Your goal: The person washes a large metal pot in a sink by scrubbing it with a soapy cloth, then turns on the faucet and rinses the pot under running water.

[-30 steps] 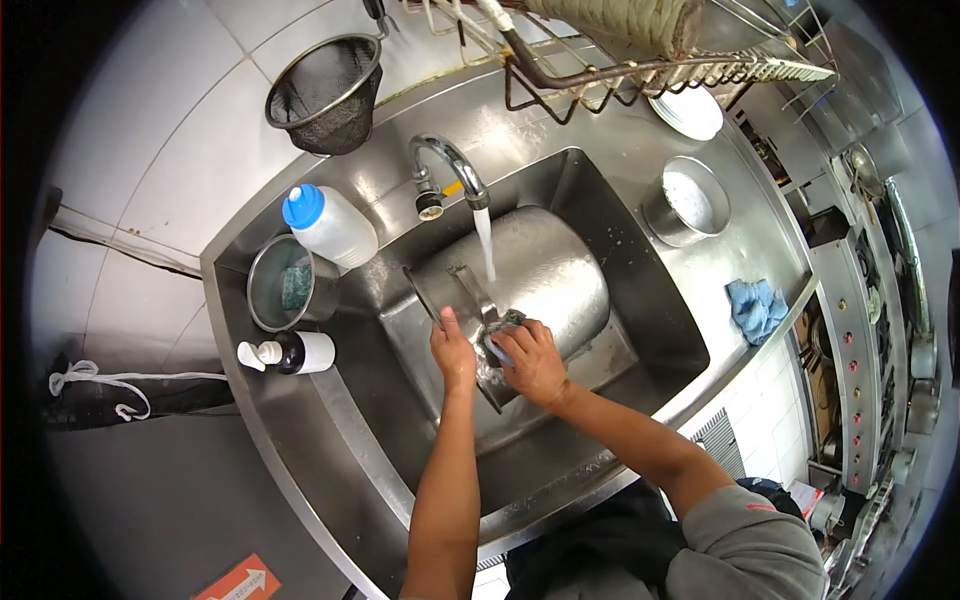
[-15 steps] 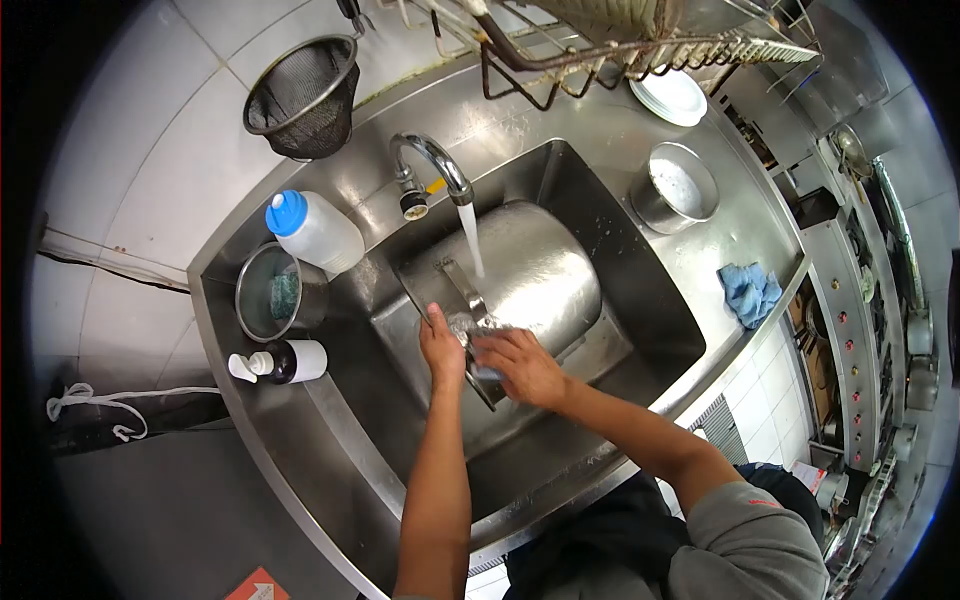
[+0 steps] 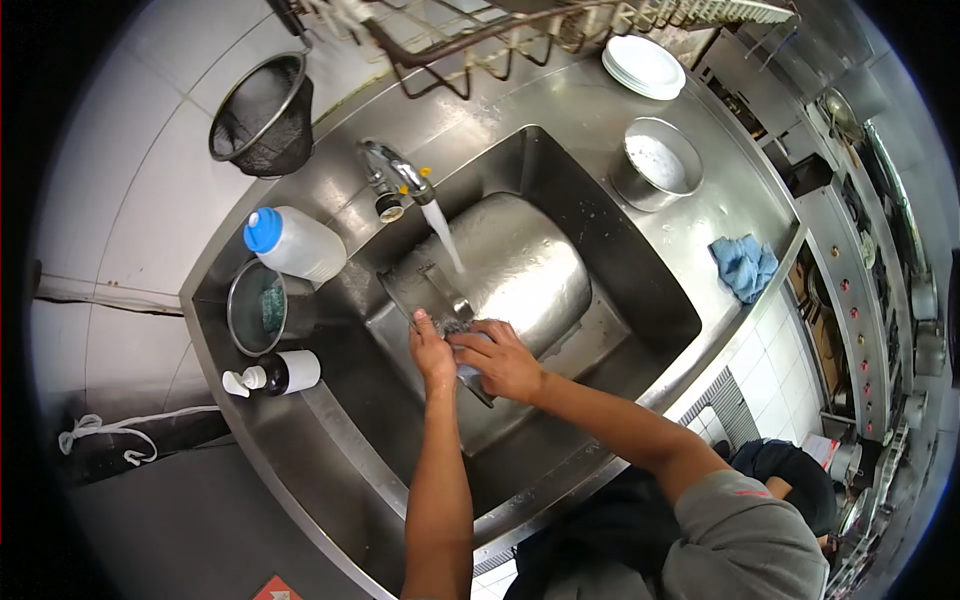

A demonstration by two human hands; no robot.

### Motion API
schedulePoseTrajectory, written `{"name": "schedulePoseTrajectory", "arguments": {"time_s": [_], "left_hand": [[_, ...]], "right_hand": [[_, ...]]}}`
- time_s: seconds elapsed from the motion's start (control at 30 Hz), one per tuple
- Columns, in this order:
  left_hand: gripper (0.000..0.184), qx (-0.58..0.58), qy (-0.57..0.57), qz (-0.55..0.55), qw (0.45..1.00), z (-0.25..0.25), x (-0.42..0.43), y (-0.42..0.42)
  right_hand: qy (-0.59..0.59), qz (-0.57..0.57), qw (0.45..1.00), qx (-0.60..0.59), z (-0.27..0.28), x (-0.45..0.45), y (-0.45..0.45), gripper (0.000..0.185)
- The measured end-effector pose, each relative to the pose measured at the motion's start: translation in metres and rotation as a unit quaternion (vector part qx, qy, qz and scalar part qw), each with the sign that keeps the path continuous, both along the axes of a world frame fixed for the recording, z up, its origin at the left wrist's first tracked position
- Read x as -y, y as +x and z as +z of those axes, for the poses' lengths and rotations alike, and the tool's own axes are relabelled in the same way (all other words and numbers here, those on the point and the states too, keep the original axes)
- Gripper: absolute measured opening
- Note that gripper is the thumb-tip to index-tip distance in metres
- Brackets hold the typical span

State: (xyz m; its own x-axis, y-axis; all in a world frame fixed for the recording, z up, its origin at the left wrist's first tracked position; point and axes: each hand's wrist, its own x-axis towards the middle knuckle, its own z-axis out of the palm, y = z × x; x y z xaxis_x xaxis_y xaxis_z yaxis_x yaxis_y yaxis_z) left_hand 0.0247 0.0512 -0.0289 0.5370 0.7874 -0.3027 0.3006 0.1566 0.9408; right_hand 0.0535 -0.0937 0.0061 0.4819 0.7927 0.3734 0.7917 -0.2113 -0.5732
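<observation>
A large steel pot point(image 3: 530, 270) lies on its side in the sink point(image 3: 500, 455), with its rim toward the lower left. Water runs from the faucet point(image 3: 400, 170) onto the pot near its handle point(image 3: 447, 290). My left hand point(image 3: 432, 355) grips the pot's rim, thumb up, just below the handle. My right hand point(image 3: 505, 362) is closed on a scrubber point(image 3: 466, 368) and presses it to the pot beside the left hand; the scrubber is mostly hidden under the fingers.
Left of the sink stand a blue-capped bottle point(image 3: 295, 243), a steel bowl point(image 3: 258, 308) and a pump bottle point(image 3: 285, 373). To the right are a steel container point(image 3: 657, 165), plates point(image 3: 643, 68) and a blue cloth point(image 3: 743, 267). A strainer point(image 3: 262, 115) hangs upper left; another person point(image 3: 790, 480) is lower right.
The view has shifted, so the sink and its surroundings appear further left and a little higher. My right hand has moved over the pot close to my left hand, which still grips the rim.
</observation>
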Motion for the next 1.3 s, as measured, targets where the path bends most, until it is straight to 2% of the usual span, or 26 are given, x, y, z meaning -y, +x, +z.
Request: {"name": "schedulePoseTrajectory", "arguments": {"time_s": [0.07, 0.1, 0.13, 0.17, 0.2, 0.27, 0.33, 0.37, 0.4, 0.47, 0.5, 0.53, 0.6, 0.63, 0.67, 0.73, 0.8, 0.83, 0.87, 0.93, 1.0, 1.07, 1.13, 1.2, 1.3], "left_hand": [[0.056, 0.024, -0.038, -0.04, 0.998, 0.01, -0.003, -0.002], [0.057, 0.031, -0.011, -0.022, 0.999, 0.013, 0.003, 0.0], [0.057, 0.032, -0.01, -0.026, 0.999, 0.009, 0.003, 0.001], [0.057, 0.011, 0.036, -0.017, 0.999, 0.003, 0.004, 0.001], [0.057, -0.012, 0.084, -0.006, 0.996, -0.004, 0.003, -0.002], [0.057, -0.049, 0.079, -0.007, 0.996, 0.002, 0.006, -0.005], [0.059, 0.028, 0.02, 0.001, 0.999, 0.002, 0.009, -0.003], [0.059, 0.03, 0.02, 0.0, 0.999, 0.002, 0.011, -0.001], [0.06, 0.013, 0.041, 0.002, 0.999, 0.001, 0.011, 0.0], [0.061, -0.023, 0.084, 0.005, 0.996, 0.0, 0.009, -0.004], [0.061, -0.026, 0.084, 0.003, 0.996, 0.002, 0.01, -0.007], [0.064, -0.004, 0.068, 0.006, 0.998, 0.008, 0.013, -0.005], [0.067, 0.024, 0.05, 0.002, 0.998, 0.01, 0.014, 0.0], [0.068, -0.006, 0.06, -0.002, 0.998, 0.004, 0.009, -0.005], [0.07, -0.036, 0.07, -0.008, 0.997, 0.002, 0.008, -0.007], [0.066, -0.041, 0.052, -0.012, 0.998, 0.002, 0.013, -0.008], [0.061, -0.044, 0.087, 0.0, 0.995, 0.009, 0.019, -0.01], [0.057, 0.025, 0.069, -0.016, 0.997, 0.007, 0.023, -0.013], [0.057, 0.025, 0.07, -0.018, 0.997, 0.005, 0.028, -0.017], [0.056, -0.022, 0.148, -0.008, 0.989, 0.005, 0.039, -0.022], [0.056, 0.003, 0.164, 0.004, 0.986, 0.016, 0.048, -0.018], [0.057, -0.005, 0.106, 0.01, 0.994, 0.019, 0.048, -0.018], [0.057, -0.032, 0.138, 0.016, 0.99, 0.015, 0.047, -0.02], [0.057, -0.085, 0.195, 0.018, 0.977, 0.004, 0.045, -0.022], [0.054, -0.029, 0.173, 0.025, 0.984, 0.002, 0.052, -0.025]], "right_hand": [[0.007, 0.019, 1.0, 0.003, -0.003, 0.008, 0.009, 0.054], [0.008, 0.013, 1.0, 0.003, -0.009, 0.017, 0.009, 0.054], [0.009, -0.104, 0.994, -0.029, -0.019, 0.028, 0.011, 0.051], [0.01, -0.218, 0.974, -0.062, -0.026, 0.036, 0.013, 0.049], [0.06, -0.335, 0.937, -0.086, -0.037, 0.039, 0.021, 0.047], [0.061, -0.355, 0.929, -0.079, -0.032, 0.03, 0.016, 0.044], [0.07, -0.185, 0.978, -0.072, -0.023, 0.018, -0.008, 0.041], [0.08, -0.113, 0.989, -0.059, -0.019, 0.013, -0.017, 0.04], [0.08, -0.114, 0.988, -0.059, -0.018, 0.016, -0.011, 0.04], [0.035, -0.225, 0.972, -0.057, -0.019, 0.026, 0.017, 0.038], [0.066, -0.319, 0.944, -0.059, -0.032, 0.029, 0.036, 0.037], [0.075, -0.363, 0.927, -0.058, -0.027, 0.031, 0.042, 0.039], [0.026, -0.204, 0.979, -0.016, -0.023, 0.025, 0.017, 0.043], [0.065, -0.164, 0.983, -0.058, -0.013, 0.021, 0.001, 0.046], [0.02, -0.089, 0.994, -0.051, -0.015, 0.022, -0.007, 0.047], [-0.038, -0.108, 0.993, 0.005, -0.021, 0.039, 0.011, 0.046], [-0.045, -0.256, 0.965, 0.039, -0.043, 0.059, 0.057, 0.044], [-0.056, -0.375, 0.925, 0.015, -0.028, 0.066, 0.082, 0.043], [-0.032, -0.443, 0.896, -0.008, -0.037, 0.07, 0.107, 0.041], [-0.017, -0.502, 0.864, -0.023, -0.049, 0.057, 0.093, 0.045], [-0.06, -0.324, 0.944, 0.026, -0.047, 0.053, 0.036, 0.051], [-0.027, -0.122, 0.992, -0.008, -0.024, 0.061, 0.014, 0.053], [-0.067, -0.184, 0.979, 0.06, -0.027, 0.077, 0.057, 0.048], [0.008, -0.381, 0.923, -0.047, -0.057, 0.076, 0.115, 0.05], [0.037, -0.363, 0.931, -0.021, -0.047, 0.069, 0.099, 0.054]]}}
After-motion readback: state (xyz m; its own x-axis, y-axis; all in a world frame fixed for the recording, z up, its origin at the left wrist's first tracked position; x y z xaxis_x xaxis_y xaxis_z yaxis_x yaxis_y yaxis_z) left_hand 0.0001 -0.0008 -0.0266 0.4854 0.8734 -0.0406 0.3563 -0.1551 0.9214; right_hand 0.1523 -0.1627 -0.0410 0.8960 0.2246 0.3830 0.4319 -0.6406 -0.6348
